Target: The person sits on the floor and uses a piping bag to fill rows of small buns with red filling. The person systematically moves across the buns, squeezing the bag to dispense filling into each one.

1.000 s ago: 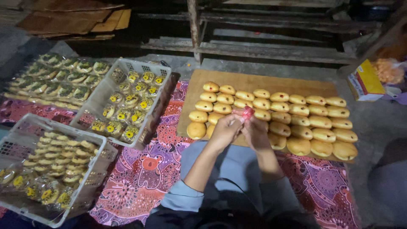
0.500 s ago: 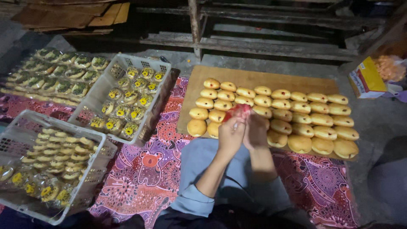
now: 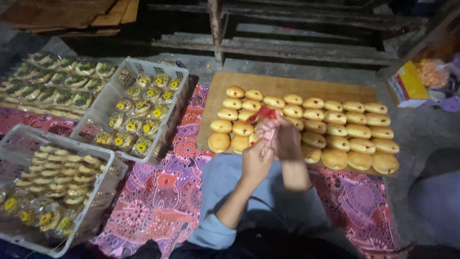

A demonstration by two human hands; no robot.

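Both hands pinching a red piping bag (image 3: 262, 114) over the front-left buns (image 3: 306, 125) on the wooden board (image 3: 268, 85): right hand (image 3: 283, 136) gripping its top, left hand (image 3: 256, 160) closing round lower end.

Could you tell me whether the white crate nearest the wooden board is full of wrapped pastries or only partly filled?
Partly filled: the white crate holds wrapped pastries on its right side, and its left part shows bare bottom.

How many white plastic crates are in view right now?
2. One crate lies left of the wooden board on the patterned cloth, holding wrapped pastries. The other crate sits at the lower left, partly cut off by the frame edge.
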